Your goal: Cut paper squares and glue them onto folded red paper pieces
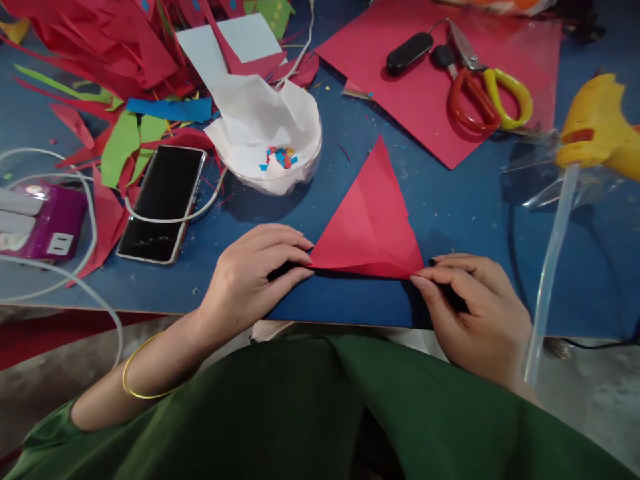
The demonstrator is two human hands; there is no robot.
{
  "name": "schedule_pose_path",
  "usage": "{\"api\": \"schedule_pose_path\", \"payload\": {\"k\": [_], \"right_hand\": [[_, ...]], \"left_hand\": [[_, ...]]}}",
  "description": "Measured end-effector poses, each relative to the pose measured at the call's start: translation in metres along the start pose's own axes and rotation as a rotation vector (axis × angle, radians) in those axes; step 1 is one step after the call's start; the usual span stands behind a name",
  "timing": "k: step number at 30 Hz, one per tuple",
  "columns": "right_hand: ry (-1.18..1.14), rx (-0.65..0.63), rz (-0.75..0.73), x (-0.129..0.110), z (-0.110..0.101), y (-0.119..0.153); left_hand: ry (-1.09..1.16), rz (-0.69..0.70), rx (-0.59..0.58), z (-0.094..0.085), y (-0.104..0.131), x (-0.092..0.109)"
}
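Observation:
A triangle of red paper [373,220] lies over the blue table near its front edge, one corner pointing away from me. Light crease lines run across its face. My left hand [257,270] pinches the near left corner between thumb and fingers. At the near right corner, my right hand [473,307] holds the paper between thumb and forefinger. The near edge between both hands looks slightly raised off the table.
Behind stands a paper-lined bowl [270,133] with coloured scraps. Scissors [480,87] and a black key fob [410,53] lie on red sheets [360,47]. A phone [163,203], cables and paper strips fill the left. A yellow glue gun [595,127] with a glue stick is right.

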State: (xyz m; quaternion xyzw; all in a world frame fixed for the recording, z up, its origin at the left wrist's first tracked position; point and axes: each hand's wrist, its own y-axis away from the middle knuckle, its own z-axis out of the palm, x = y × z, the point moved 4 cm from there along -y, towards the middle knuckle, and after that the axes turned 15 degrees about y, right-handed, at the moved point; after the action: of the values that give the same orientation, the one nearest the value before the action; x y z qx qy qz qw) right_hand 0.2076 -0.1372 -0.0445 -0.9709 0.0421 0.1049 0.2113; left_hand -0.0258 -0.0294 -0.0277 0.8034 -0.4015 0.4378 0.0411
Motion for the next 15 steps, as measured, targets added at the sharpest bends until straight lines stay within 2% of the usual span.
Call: {"api": "schedule_pose_path", "payload": {"k": [15], "right_hand": [[0.045, -0.055, 0.118, -0.0009, -0.001, -0.0079]], "left_hand": [[-0.069, -0.102, -0.024, 0.0025, -0.0034, -0.0045]]}}
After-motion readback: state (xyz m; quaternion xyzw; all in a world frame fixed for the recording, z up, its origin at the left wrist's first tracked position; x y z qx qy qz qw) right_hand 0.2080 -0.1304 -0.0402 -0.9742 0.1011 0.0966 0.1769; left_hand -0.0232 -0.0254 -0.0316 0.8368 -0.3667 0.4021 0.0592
